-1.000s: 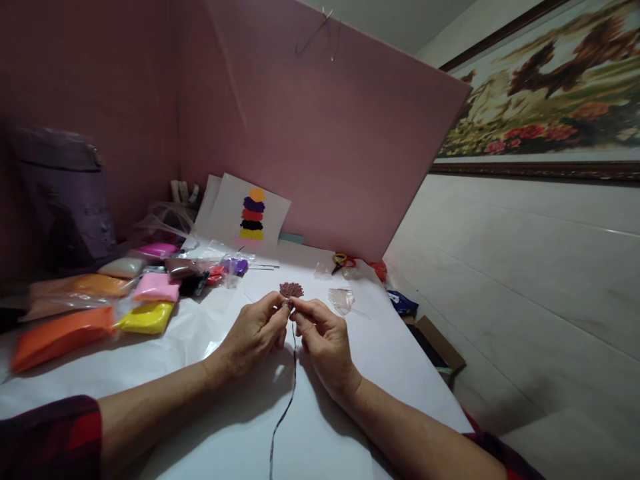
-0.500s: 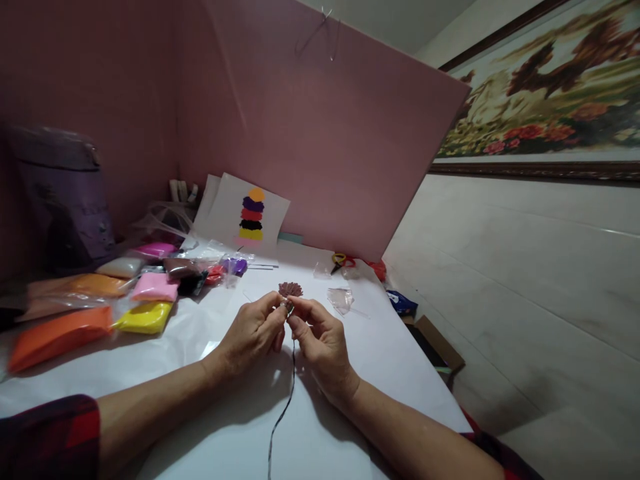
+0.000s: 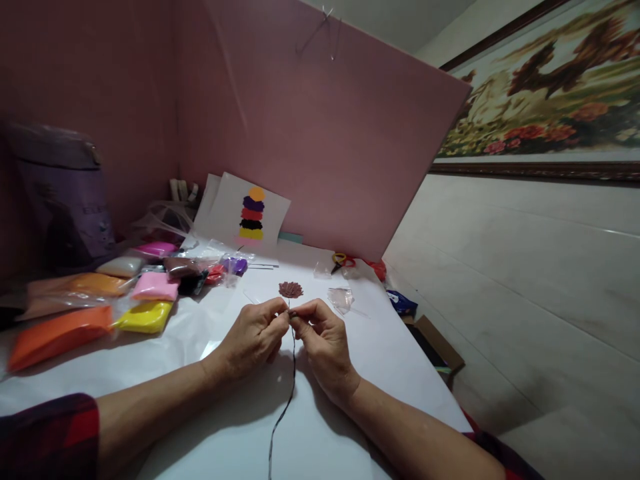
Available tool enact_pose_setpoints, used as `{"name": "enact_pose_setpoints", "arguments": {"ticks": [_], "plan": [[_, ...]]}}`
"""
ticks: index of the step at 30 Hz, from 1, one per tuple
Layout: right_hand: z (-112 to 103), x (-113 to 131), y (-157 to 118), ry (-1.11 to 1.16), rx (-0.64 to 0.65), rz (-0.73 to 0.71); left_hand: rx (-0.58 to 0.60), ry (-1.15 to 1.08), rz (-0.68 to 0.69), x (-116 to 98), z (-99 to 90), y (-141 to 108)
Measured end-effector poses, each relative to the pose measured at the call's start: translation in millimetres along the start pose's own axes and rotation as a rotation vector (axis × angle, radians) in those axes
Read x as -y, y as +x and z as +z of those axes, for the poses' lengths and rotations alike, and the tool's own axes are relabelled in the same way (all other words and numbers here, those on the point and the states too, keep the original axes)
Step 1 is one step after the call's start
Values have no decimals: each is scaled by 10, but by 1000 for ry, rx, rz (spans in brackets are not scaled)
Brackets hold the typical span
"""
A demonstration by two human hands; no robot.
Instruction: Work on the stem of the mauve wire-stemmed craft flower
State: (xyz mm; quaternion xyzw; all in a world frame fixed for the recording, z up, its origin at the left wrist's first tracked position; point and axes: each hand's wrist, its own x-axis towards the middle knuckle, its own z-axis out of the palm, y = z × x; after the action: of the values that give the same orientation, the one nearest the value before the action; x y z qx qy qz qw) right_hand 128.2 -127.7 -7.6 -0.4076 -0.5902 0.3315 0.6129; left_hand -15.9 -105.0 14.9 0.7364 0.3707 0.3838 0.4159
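On a white-papered table (image 3: 407,380), a fringed brown flower (image 3: 291,290) stands just beyond two sets of fingertips, a dark cord (image 3: 295,363) trailing below. Left hand (image 3: 257,335) and right hand (image 3: 325,340) pinch the cord from opposite sides, apparently to steady it. Half a second earlier, fingers crowded the petals; now a gap shows. Clay-like packets (image 3: 63,338) lie left, seemingly leaving working room.

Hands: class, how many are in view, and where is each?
2: the left hand, left of the dark strand, and the right hand, right of it, both below the brown flower-like piece in the picture.
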Motion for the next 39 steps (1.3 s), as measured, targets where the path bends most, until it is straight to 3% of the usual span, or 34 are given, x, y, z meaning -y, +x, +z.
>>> {"name": "enact_pose_setpoints", "arguments": {"ticks": [9,18,22,28,39], "plan": [[25,75,-14,-64,71,-17,-34,-89,34,20,11,-2],[3,101,-66,-314,143,-68,35,-148,-4,14,-1,13],[0,109,-74,-375,174,-117,57,-122,44,-8,-20,4],[5,119,-76,-345,186,-209,117,-132,39,2,-23,-6],[18,88,-74,-301,154,-266,100,-141,-14,13,12,-11]]}}
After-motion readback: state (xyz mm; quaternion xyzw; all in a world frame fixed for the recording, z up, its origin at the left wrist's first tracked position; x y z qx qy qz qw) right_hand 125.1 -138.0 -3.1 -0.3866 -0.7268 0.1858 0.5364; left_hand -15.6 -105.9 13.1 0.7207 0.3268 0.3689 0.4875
